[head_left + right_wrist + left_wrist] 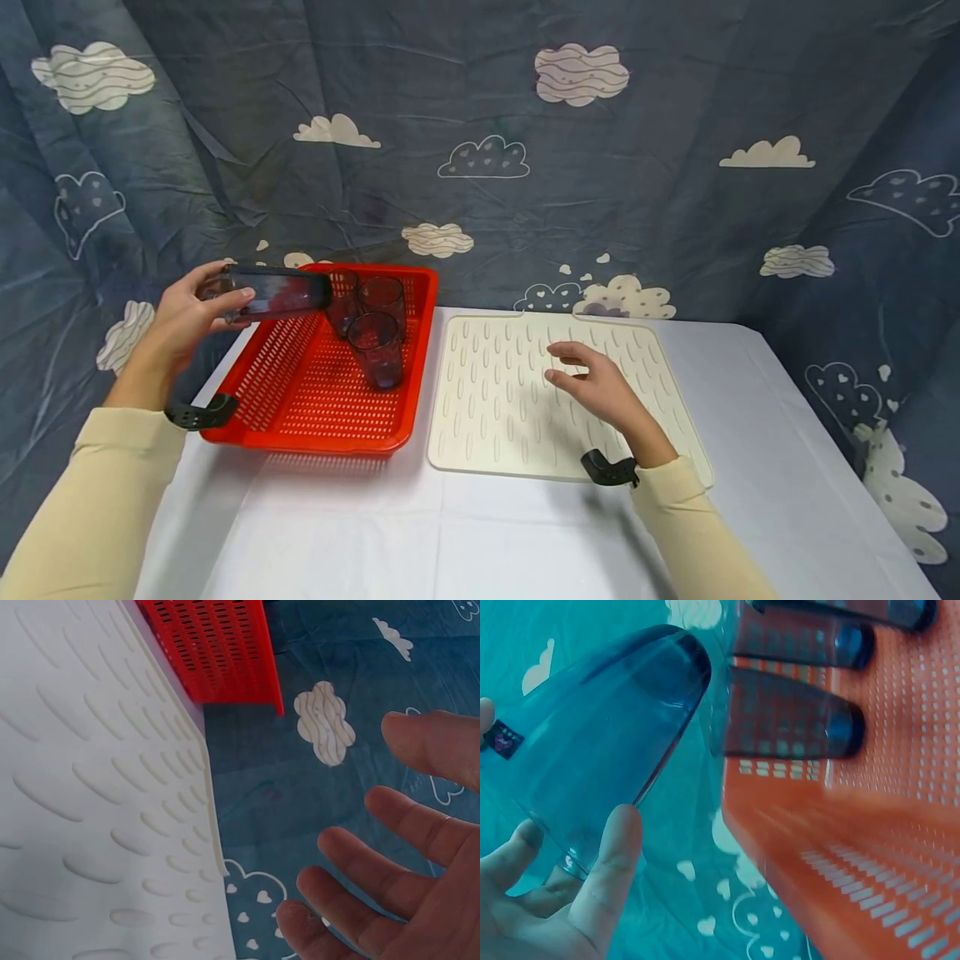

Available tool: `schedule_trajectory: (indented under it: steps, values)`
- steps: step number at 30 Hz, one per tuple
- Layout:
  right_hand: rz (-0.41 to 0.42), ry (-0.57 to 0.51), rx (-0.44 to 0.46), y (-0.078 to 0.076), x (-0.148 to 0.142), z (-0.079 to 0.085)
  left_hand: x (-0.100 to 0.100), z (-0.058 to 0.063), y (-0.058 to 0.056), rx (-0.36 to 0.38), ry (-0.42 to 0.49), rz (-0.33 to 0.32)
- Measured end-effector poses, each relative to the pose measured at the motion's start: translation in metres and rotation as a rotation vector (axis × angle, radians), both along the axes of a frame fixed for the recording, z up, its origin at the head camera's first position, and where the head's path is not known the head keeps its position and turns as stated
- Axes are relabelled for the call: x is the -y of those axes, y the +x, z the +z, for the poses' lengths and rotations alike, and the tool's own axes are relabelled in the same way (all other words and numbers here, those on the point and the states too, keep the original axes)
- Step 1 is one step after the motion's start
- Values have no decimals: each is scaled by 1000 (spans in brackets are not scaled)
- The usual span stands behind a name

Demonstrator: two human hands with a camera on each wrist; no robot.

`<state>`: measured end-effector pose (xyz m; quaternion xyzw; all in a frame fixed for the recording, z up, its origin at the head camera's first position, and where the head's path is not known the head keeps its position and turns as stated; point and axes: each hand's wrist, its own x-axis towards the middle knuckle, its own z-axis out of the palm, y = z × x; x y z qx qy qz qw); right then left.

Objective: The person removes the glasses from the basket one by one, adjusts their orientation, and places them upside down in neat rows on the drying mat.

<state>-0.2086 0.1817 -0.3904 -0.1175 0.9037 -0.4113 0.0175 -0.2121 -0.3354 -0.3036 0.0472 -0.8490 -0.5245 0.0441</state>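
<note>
My left hand (180, 312) grips a dark, see-through glass tumbler (288, 293) near its mouth, between thumb and fingers. The tumbler lies nearly level in the air, its base toward the red basket (422, 358). The left wrist view shows this tumbler (622, 727) close up, with a small label near its rim. Inside the basket, at its right and back, stand three similar tumblers: a front one (377, 358), a back right one (386, 296) and a partly hidden one (342, 304). My right hand (600, 387) hovers over the white ribbed mat (495, 400), fingers apart and holding nothing.
A white cloth-covered table (360, 525) carries the basket at left and the mat beside it. Behind both hangs a dark cloth (480, 92) with cloud prints. The basket's perforated wall (214, 649) also shows near the mat in the right wrist view.
</note>
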Motion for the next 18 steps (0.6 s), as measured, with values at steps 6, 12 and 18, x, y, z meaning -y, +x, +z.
schedule_trajectory:
  steps: [6, 12, 18]
  values:
    - [-11, -2, 2, 2, -6, 1, -13, 3, -2, -33, 176, -31]
    - [-21, -11, 15, 3, -12, 3, -23, 2, -5, -16, 134, -44]
    - [-9, -7, -3, 2, -14, 4, -33, -2, -6, -56, 369, -96]
